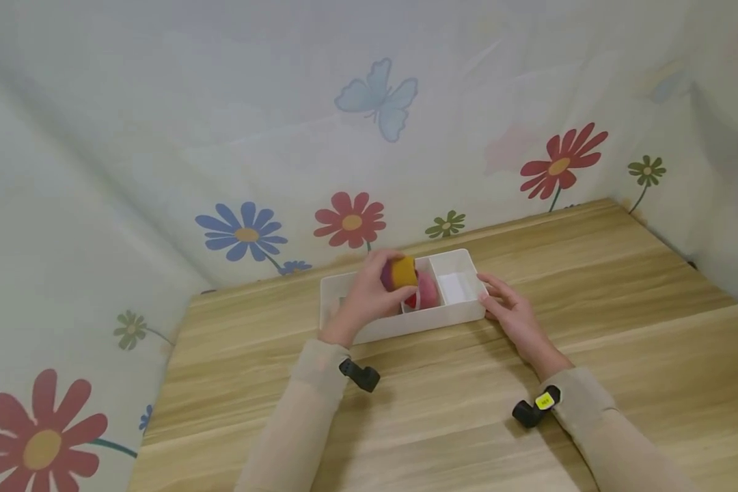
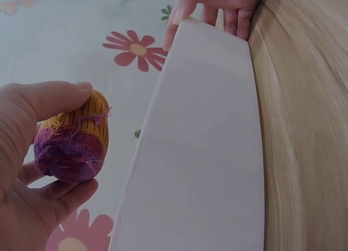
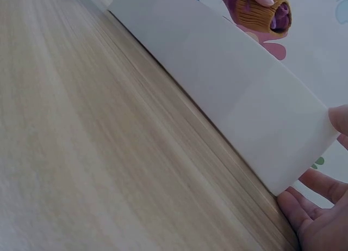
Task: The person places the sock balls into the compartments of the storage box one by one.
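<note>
My left hand (image 1: 367,295) grips a rolled-up sock (image 1: 404,272), mustard yellow and purple, above the white divided box (image 1: 418,328). In the left wrist view, the thumb lies over the yellow ribbed part of the sock (image 2: 79,145) and the fingers curl beneath; loose purple threads stick out. A pink and red rolled bundle (image 1: 428,290) sits in the box's middle compartment, partly covered by the left hand. At the box's right end, my right hand (image 1: 516,322) holds the corner, thumb at the front rim (image 3: 329,116) and fingers around the end wall.
The box stands on a wood-grain table (image 1: 443,410), near its back edge. A white cloth (image 1: 270,137) printed with flowers and a butterfly hangs behind and beside the table. A pale flat piece (image 1: 458,287) lies in the right compartment.
</note>
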Tool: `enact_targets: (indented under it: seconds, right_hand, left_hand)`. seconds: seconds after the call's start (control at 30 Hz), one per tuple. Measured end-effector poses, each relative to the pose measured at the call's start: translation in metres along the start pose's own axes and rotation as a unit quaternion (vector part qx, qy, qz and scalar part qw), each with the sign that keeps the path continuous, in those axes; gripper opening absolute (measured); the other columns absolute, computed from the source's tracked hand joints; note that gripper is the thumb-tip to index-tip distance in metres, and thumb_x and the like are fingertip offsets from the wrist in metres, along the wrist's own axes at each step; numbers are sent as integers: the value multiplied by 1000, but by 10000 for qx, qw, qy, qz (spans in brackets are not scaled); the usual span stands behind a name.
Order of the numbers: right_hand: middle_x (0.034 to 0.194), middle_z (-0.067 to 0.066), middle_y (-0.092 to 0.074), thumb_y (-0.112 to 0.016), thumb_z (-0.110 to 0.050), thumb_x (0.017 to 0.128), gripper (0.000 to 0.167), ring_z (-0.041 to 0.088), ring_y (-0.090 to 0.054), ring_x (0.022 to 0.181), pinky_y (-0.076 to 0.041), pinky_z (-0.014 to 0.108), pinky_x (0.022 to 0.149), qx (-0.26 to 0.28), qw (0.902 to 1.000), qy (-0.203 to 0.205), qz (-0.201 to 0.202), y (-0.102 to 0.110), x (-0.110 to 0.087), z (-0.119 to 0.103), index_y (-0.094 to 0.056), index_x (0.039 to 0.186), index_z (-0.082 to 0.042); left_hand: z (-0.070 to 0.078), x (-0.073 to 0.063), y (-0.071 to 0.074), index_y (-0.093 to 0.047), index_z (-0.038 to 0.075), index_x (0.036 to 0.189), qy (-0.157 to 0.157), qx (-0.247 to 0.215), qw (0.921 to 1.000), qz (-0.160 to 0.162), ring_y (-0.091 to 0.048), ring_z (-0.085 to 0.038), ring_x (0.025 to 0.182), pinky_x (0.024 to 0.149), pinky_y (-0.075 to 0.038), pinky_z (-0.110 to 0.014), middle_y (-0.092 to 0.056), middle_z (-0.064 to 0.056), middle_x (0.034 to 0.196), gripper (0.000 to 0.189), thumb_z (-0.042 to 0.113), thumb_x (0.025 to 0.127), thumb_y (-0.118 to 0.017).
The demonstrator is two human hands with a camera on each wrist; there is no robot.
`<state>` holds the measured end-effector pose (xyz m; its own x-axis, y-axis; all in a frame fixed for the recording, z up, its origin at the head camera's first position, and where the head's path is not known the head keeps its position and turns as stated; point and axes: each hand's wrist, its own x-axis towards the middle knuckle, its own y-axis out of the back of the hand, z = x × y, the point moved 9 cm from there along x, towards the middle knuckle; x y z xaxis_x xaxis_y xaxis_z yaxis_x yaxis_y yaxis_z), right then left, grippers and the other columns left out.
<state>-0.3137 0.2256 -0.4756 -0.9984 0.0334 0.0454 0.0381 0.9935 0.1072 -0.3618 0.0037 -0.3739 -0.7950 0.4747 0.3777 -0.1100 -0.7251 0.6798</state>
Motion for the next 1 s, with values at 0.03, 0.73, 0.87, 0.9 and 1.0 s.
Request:
enact_targets:
  seconds: [0.03, 0.73, 0.87, 0.9, 1.0]
  right_hand:
    - [133, 20, -44, -54, -35, 93, 54, 15, -50, 105, -47, 32, 85, 1, 10000, 5, -15, -1, 0, 0, -39, 142, -16]
    - [135, 20, -40, -52, -35, 94, 54, 21, -47, 110, -46, 32, 87, 38, 10000, -67, -49, -1, 0, 2, -37, 143, -17]
    - [135, 20, -41, -52, -35, 95, 53, 20, -47, 109, -47, 30, 85, 16, 10000, -44, -43, -1, 1, 3, -38, 142, -17]
    - [135, 20, -41, -52, -35, 95, 53, 19, -48, 108, -47, 30, 85, 17, 10000, -43, -45, -1, 1, 3, -38, 142, -17]
    - [135, 19, -42, -52, -36, 94, 53, 18, -48, 108, -47, 29, 85, 32, 10000, -58, -51, -2, 1, 4, -39, 142, -17]
  left_hand:
    - [1, 0, -1, -48, 12, 122, 1, 4, 10000, 3, -48, -18, 99, 79, -50, -29, -47, -3, 120, 54, 27, 78, -75]
    - [21, 17, -36, -45, 17, 127, 296, 65, 9989, -352, -49, -18, 98, 77, -48, -28, -41, -6, 125, 58, 37, 80, -72]
    - [24, 21, -42, -45, 14, 127, 220, 12, 9989, -405, -49, -18, 97, 78, -49, -25, -40, -8, 125, 59, 35, 80, -72]
    - [24, 21, -44, -45, 14, 127, 205, 29, 9989, -420, -49, -17, 97, 78, -49, -25, -40, -8, 125, 59, 35, 80, -72]
    - [25, 23, -49, -45, 13, 127, 185, 4, 9986, -490, -49, -17, 95, 76, -49, -24, -40, -8, 124, 60, 35, 79, -73]
